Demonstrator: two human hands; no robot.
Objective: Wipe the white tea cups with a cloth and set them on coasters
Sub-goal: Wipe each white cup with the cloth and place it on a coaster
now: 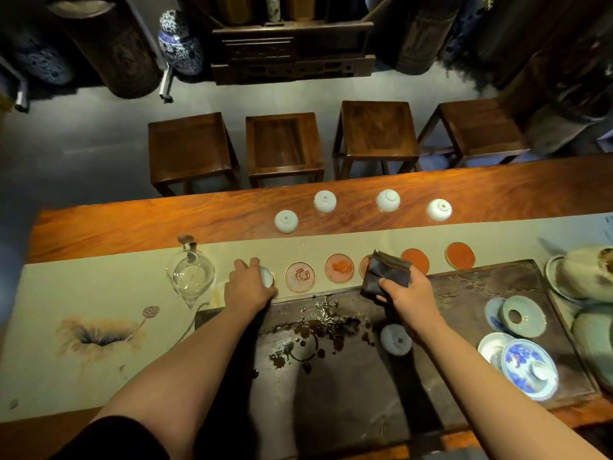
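At a long wooden tea table [497, 184], we set a white cup [267, 276] down on the coaster [272, 281] at the left end of the coaster row, our left hand [247, 285] closed around the cup from above so that only its right side shows. Our right hand [409, 292] grips a folded dark cloth [384, 272] firmly and holds it raised just above the far edge of the dark stone tea tray [464, 293], likely kept ready for the next wipe.

The row runs along the tray's far edge on a pale table runner [99, 293]. Right of the occupied coaster lie an empty pink coaster [300, 276] and a salmon one [339, 267]; a further one is mostly hidden behind the cloth, then come two orange coasters [415, 260] [459, 255]. None of these carries a cup.

Beyond the runner, well away from the tray, four white cups [286, 221] [325, 201] [387, 200] [439, 209] stand upside down on bare wood, presumably awaiting the cloth. Another pale cup [395, 339] rests inverted on the tray itself, just beneath our right forearm, beside a scatter of dark tea spill [318, 327].

We judge the job barely begun: one cup placed, five coasters open. A glass pitcher [192, 277] stands just left of the tray's far corner, close to our left hand, so the withdrawal calls for care.
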